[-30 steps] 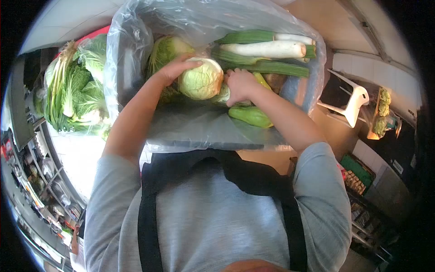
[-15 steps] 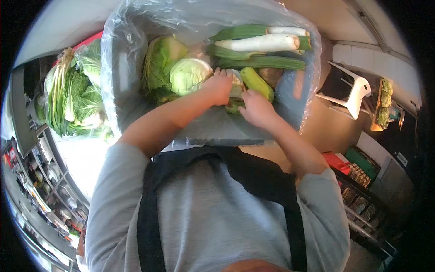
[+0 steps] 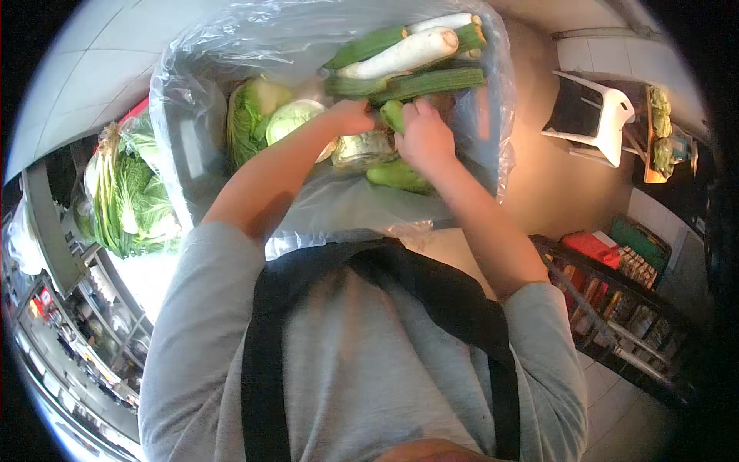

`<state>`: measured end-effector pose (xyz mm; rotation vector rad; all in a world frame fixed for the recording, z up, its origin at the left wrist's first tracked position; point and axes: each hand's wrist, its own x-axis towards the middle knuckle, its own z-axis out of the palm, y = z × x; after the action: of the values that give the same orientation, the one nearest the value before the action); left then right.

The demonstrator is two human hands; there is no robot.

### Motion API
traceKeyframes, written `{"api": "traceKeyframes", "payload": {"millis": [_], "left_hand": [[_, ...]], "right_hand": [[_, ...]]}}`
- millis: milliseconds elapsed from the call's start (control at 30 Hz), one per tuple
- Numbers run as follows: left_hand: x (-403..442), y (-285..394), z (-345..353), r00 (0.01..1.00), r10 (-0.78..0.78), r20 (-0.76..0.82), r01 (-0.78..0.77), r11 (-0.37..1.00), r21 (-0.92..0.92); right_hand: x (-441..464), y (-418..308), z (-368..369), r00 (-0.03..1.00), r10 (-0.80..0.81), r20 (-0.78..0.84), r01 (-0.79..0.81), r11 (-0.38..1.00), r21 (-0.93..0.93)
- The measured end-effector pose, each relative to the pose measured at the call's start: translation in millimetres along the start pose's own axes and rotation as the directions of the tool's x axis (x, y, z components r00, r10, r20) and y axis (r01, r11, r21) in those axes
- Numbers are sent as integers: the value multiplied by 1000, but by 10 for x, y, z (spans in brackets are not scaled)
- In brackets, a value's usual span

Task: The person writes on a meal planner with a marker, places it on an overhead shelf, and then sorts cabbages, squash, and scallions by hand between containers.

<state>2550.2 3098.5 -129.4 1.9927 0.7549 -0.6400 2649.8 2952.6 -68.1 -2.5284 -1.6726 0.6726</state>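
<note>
Both hands are inside a grey bin lined with clear plastic (image 3: 177,138). My right hand (image 3: 426,137) is closed round a green gourd (image 3: 392,115), whose upper end shows beside the fingers. My left hand (image 3: 352,119) is bent just above a wrapped pale vegetable (image 3: 363,148), its fingertips hidden. A round cabbage (image 3: 295,123) lies left of it, partly behind my left forearm. Leafy greens (image 3: 250,123) are at the bin's left. White radishes (image 3: 408,52) and long green gourds (image 3: 439,83) lie along the back. Another green gourd (image 3: 399,175) rests below my right hand.
Bagged leafy vegetables (image 3: 135,192) stand left of the bin. To the right are a white plastic chair (image 3: 612,127) and a wooden tray of greens (image 3: 660,138). A dark rack (image 3: 616,308) with red and green items is at the lower right; shelves (image 3: 100,308) are lower left.
The cabbage that was between both hands lies at the left, released. My right hand has closed on the green gourd and shifted it. The whole view has moved, so the bin appears further left.
</note>
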Motion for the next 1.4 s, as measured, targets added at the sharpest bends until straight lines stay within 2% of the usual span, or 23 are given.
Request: {"api": "traceKeyframes", "payload": {"millis": [100, 133, 200, 300, 400, 500, 567, 667, 767, 800, 867, 900, 933, 967, 1067, 1167, 1267, 1367, 1400], "left_hand": [[-91, 1, 111, 996, 8, -90, -5, 999, 34], [-168, -27, 202, 975, 127, -185, -118, 991, 56], [-390, -83, 411, 866, 350, -356, -326, 937, 128], [-678, 1, 613, 717, 611, -335, -589, 789, 177], [-743, 173, 666, 686, 658, -311, -652, 745, 137], [-858, 306, 772, 875, 408, -261, -419, 908, 17], [-848, 258, 829, 893, 359, -271, -399, 910, -112], [-856, 238, 857, 912, 316, -261, -374, 903, -213], [-819, 249, 817, 885, 358, -299, -424, 884, -197], [-789, 255, 793, 867, 381, -320, -451, 874, -180], [-700, 315, 750, 815, 504, -286, -529, 848, -14], [-660, 373, 740, 786, 561, -261, -565, 823, 67], [-677, 513, 655, 824, 552, -126, -543, 834, 104], [-635, 592, 686, 827, 553, -100, -542, 832, 118], [-495, 763, 822, 840, 539, -58, -522, 833, 182], [-372, 946, 945, 931, 364, 26, -352, 876, 329], [-174, 967, 1072, 941, 336, -45, -291, 868, 403], [-48, 1012, 1065, 951, 291, 102, -308, 894, 325], [-18, 1022, 1039, 951, 281, 132, -309, 899, 311]], "right_hand": [[162, 76, 40, 999, -32, -19, 29, 990, -135], [191, 70, 166, 999, -27, -25, 22, 986, -164], [261, 84, 241, 1000, -25, -16, 21, 977, -211], [308, 90, 214, 999, -40, 16, 43, 972, -232], [272, 146, 176, 995, -85, 48, 93, 972, -215], [218, 167, 84, 988, -122, 98, 142, 962, -231], [201, 144, 17, 983, -130, 130, 157, 961, -229], [257, 79, -71, 951, -37, 307, 116, 963, -244], [158, 161, -118, 988, -153, 4, 152, 979, -136], [122, 208, -162, 987, -139, -81, 132, 988, -85], [82, 232, -437, 963, -98, -250, 107, 994, 21], [74, 263, -570, 961, -78, -267, 136, 968, 209], [62, 302, -710, 959, -53, -280, 163, 907, 388], [52, 337, -850, 957, -23, -288, 186, 813, 552], [43, 403, -1249, 952, -46, -302, 254, 669, 699], [-36, 486, -1500, 954, -263, -147, 301, 840, 451], [-207, 379, -1608, 966, -115, 231, 20, 926, 377], [-334, 351, -1727, 966, -81, 246, -45, 884, 466], [-361, 366, -1738, 974, -92, 208, -15, 887, 462]]}}
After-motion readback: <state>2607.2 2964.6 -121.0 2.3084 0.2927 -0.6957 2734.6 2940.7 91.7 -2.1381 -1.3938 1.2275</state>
